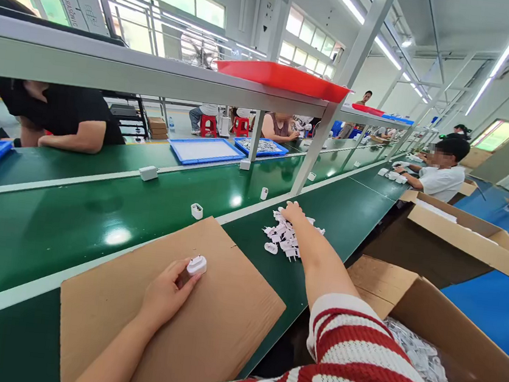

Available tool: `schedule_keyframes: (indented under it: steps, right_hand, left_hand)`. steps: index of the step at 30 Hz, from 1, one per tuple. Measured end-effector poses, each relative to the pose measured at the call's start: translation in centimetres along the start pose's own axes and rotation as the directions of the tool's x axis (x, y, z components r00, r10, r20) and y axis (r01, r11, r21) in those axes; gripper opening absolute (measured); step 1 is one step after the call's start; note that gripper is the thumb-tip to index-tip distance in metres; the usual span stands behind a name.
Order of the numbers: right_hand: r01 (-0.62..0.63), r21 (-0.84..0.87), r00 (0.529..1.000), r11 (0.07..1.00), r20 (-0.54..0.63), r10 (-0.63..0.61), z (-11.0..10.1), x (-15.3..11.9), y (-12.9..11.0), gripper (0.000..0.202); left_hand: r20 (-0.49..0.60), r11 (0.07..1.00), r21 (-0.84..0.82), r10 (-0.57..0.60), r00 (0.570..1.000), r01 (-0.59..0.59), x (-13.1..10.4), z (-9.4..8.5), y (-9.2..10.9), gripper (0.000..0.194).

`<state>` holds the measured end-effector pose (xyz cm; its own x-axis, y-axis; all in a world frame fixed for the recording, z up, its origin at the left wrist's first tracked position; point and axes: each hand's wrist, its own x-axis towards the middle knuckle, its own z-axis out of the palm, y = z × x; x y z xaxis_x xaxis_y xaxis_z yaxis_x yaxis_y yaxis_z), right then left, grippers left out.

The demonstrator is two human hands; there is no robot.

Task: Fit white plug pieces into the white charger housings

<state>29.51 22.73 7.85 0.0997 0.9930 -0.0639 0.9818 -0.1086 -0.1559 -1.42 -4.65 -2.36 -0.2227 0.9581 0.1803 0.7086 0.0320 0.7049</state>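
My left hand (168,288) pinches a white plastic charger housing (197,265) between thumb and fingers. The housing is held just above a flat cardboard sheet (221,322), with small dark pins or slots on its upper side. Farther off, my right hand (295,213) is stretched out to a heap of small white plug pieces (286,239) on the green bench. Its fingers curl down at the heap's far edge, and whatever is in them is hidden.
White charger housings (196,211) stand on the green conveyor belt (160,211). A metal post (311,154) rises beyond my right hand. Above runs a shelf with a red tray (281,79). An open cardboard box (462,337) with bagged white parts sits right. Co-workers (444,173) sit along the line.
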Motion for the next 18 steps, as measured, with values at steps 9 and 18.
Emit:
schedule_keyframes:
  steps: [9, 18]
  right_hand:
    - [0.248, 0.007, 0.969, 0.969, 0.004, -0.248, -0.4, -2.1, -1.7, 0.042]
    - [0.604, 0.171, 0.796, 0.779, -0.075, -0.601, 1.4, -11.0, -6.2, 0.046]
  left_hand:
    - [0.009, 1.000, -0.029, -0.001, 1.000, 0.001, 0.2, -0.3, -0.5, 0.052]
    - [0.049, 0.971, -0.116, -0.203, 0.978, 0.207, 1.7, -1.0, 1.4, 0.052]
